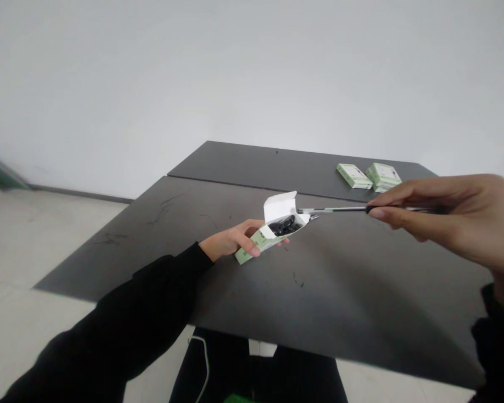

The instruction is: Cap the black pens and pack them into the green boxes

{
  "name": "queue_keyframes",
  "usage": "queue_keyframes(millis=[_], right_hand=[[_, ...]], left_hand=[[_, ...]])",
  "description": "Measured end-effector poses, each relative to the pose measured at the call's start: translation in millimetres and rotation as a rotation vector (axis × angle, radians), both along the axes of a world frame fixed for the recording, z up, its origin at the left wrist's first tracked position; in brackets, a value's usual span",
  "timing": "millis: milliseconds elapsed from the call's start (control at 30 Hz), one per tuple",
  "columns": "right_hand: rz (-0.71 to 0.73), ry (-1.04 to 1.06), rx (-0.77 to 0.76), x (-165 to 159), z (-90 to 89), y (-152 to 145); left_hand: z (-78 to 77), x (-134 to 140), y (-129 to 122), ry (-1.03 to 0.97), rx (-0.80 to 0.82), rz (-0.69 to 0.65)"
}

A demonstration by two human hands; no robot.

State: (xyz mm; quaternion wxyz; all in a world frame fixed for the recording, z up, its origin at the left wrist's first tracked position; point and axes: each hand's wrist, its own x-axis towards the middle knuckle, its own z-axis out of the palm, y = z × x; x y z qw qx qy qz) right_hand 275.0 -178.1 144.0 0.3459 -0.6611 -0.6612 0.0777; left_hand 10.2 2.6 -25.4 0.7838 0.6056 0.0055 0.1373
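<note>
My left hand [239, 238] is closed around a small green-and-white carton [255, 246], held tilted above the table with its white flap [280, 206] raised. Glossy black pieces [286, 226] fill its mouth; they look like clips, but their exact kind is unclear. On the right, my right hand [453, 215] pinches a thin black-and-white stick [336, 210] between thumb and fingers. The stick points left, and its far end appears at the carton's opening; whether it touches the carton I cannot tell.
A dark grey table [243, 302] with a seam stretches before me. Toward its back right lie a flat green-and-white box [354, 176] and a small stack of similar boxes [383, 176]. Behind stands a plain wall [252, 73]. A pale cable [205, 358] hangs below the front edge.
</note>
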Motion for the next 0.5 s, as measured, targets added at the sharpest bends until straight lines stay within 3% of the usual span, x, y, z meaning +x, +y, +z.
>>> queue_keyframes(millis=[300,433,500], right_hand=[[0.251,-0.194,-0.119,-41,-1.6,33],[0.315,-0.241,0.047,-68,-21.2,47],[0.335,-0.248,0.055,-80,-35.9,54]], left_hand=[[7.8,3,-5,0.026,0.059,0.002],[11.2,1,-6,0.066,0.086,-0.006],[10.6,0,-6,0.067,0.092,0.043]])
